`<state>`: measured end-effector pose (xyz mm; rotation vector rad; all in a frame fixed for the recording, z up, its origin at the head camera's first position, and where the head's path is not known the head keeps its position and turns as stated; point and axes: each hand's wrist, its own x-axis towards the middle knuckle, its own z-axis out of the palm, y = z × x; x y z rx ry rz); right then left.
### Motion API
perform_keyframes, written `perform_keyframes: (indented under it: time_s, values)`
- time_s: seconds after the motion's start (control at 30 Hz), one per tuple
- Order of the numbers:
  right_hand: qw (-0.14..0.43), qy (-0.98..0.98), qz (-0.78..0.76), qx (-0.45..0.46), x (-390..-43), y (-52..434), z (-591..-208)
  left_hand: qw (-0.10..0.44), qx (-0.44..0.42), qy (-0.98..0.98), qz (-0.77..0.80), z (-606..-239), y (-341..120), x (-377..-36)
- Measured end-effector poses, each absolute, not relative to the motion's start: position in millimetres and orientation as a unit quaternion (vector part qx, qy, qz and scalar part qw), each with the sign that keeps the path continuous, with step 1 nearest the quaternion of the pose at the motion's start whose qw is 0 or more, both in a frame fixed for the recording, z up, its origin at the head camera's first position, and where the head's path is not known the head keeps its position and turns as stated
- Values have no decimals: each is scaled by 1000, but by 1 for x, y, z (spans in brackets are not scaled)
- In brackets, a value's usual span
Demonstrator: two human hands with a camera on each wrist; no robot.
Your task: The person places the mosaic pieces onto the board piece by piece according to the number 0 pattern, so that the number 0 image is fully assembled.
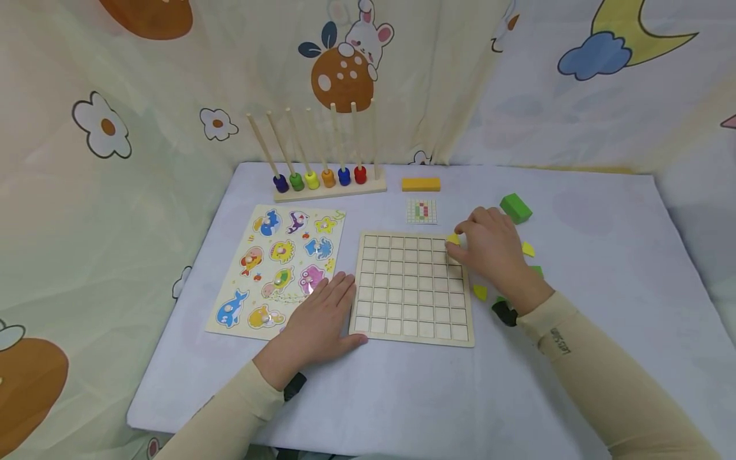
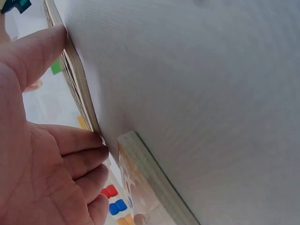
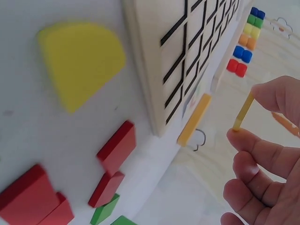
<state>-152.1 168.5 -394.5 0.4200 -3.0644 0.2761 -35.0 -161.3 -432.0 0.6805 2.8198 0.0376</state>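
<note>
Head view shows the right hand [image 1: 489, 249] pinching a thin yellow tile [image 3: 243, 112] at the grid board's [image 1: 411, 287] far right corner. Left hand [image 1: 319, 319] lies flat, fingers straight, bracing the board's left edge. Lowering the tile squarely into a cell seems wise; loose pieces [image 1: 480, 292] crowd the board's right edge.

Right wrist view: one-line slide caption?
Right hand pinches a thin yellow tile beside the wooden grid board, red pieces below.
</note>
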Motion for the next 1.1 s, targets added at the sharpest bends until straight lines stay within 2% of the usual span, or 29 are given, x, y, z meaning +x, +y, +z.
perform_keyframes:
  time_s: [1.1]
  values:
    - [0,-983,87,159,-153,104,-400,128,227,965,12,-433,-162,-35]
